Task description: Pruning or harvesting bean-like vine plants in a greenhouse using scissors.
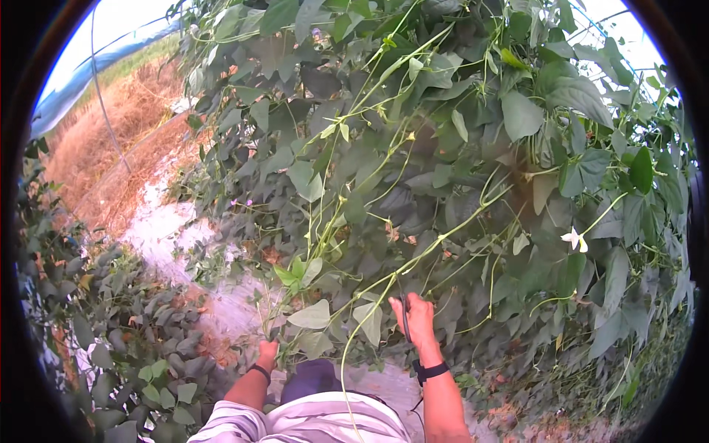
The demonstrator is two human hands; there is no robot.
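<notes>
My right hand (416,317) is closed around a dark curved tool (407,318), its thin dark tip pointing up at a long green vine stem (424,256); the kind of tool is unclear. At lower left, my left hand (268,350) is at a bunch of cut or loose green vines (283,332), which it appears to grip; its fingers are partly hidden. A thin vine tendril (344,362) hangs down in front of my striped shirt. Between the hands are broad leaves (311,315). A white-and-yellow flower (575,240) hangs on the vines to the right.
A tall wall of dense climbing vines (360,166) stands before me. Low leafy plants (166,382) grow at lower left. A pale sheet-covered path (235,302) runs to the upper left, past dry grass (83,160) and a thin pole (105,105). Blue sheeting (72,97) lies beyond.
</notes>
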